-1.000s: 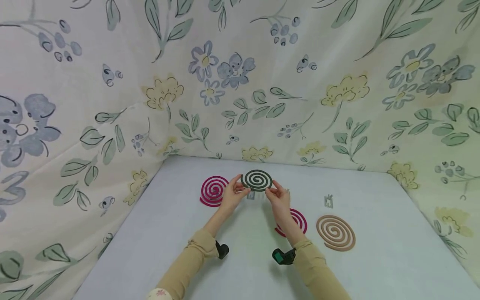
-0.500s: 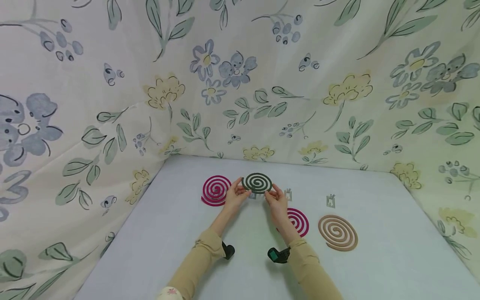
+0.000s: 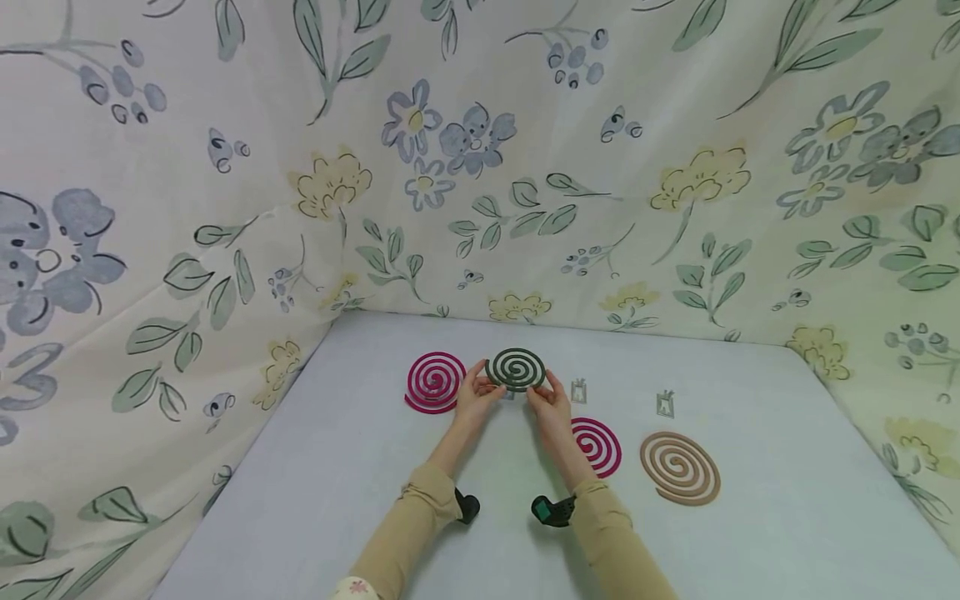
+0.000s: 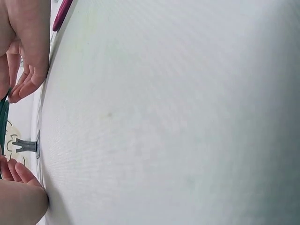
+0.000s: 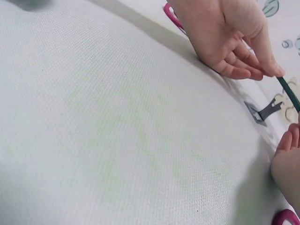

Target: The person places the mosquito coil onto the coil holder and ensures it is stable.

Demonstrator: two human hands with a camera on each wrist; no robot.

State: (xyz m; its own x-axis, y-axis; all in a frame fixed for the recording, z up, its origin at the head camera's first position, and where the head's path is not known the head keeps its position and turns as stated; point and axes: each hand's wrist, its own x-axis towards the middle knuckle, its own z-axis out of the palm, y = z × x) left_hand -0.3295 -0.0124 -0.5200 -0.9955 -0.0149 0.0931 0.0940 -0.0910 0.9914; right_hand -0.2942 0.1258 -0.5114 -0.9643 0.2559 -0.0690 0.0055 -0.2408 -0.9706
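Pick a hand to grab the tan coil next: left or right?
Right, probably: the right hand is nearer the tan coil; the left hand is farther off. Both hold the dark green coil, so the right would have to let go first.

Floral cloth: bright, evenly lit to my eye.
Desk: pale, with soft shadows near the sleeves.
Green spiral: coils crisp in my head view.
Left wrist view: I get a dim, blurred right edge.
Right wrist view: soft shadows, smeary dark upper-left corner.
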